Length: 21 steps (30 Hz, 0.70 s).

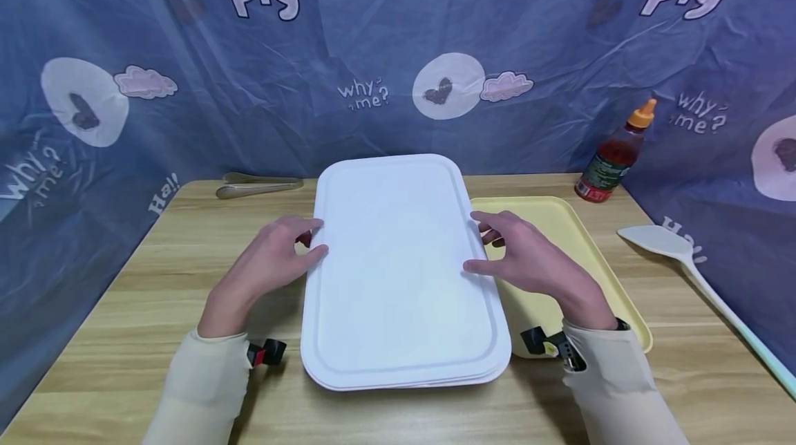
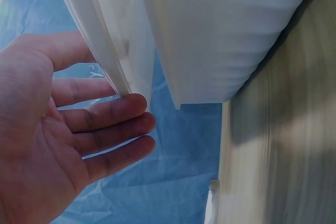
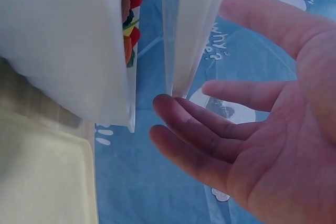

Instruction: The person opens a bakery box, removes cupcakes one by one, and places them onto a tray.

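A white rectangular lid is held level above a white container, with a gap between them in both wrist views. My left hand grips the lid's left edge, thumb on top and fingertips beneath the rim. On the opposite edge, my right hand holds the lid the same way. Through the gap in the right wrist view, colourful food pieces in red, green, yellow and brown show at the container's rim. The lid hides most of the container in the head view.
A pale yellow tray lies right of the container, partly under my right arm. Tongs lie at the back left. A red sauce bottle stands at the back right. A long-handled white spoon lies by the right edge.
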{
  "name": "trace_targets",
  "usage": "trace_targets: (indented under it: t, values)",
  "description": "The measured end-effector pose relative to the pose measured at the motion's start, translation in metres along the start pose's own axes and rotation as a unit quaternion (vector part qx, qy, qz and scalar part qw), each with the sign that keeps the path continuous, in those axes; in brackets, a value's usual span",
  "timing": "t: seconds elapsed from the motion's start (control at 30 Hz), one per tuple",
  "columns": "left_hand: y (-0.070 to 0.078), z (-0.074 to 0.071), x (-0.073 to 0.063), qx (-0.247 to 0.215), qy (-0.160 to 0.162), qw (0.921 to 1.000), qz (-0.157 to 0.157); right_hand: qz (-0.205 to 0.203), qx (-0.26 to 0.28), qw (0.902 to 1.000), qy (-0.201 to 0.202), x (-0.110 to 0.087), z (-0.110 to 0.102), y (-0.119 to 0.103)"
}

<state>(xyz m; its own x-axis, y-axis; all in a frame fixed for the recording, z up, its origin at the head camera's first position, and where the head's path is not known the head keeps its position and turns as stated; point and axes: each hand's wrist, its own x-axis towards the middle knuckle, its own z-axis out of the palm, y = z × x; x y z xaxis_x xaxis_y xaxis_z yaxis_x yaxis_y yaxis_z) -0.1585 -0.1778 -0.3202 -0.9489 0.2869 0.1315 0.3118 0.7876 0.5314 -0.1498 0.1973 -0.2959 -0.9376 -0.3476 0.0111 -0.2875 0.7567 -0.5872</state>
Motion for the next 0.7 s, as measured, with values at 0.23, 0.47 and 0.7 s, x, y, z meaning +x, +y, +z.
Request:
trace_targets:
  t: [0.23,0.47,0.7]
  values:
    - [-0.001,-0.001,0.000,-0.001,0.010,0.9999,0.006,-0.004,0.012,0.9999,0.000,-0.001,-0.001,-0.003]
    - [0.002,-0.011,-0.003,-0.002,0.011,0.9999,-0.007,-0.006,0.028,0.9996,0.001,-0.002,-0.001,-0.011]
    - [0.002,-0.023,-0.008,0.001,0.021,0.9997,-0.009,0.002,0.069,0.9974,0.021,-0.003,0.006,-0.022]
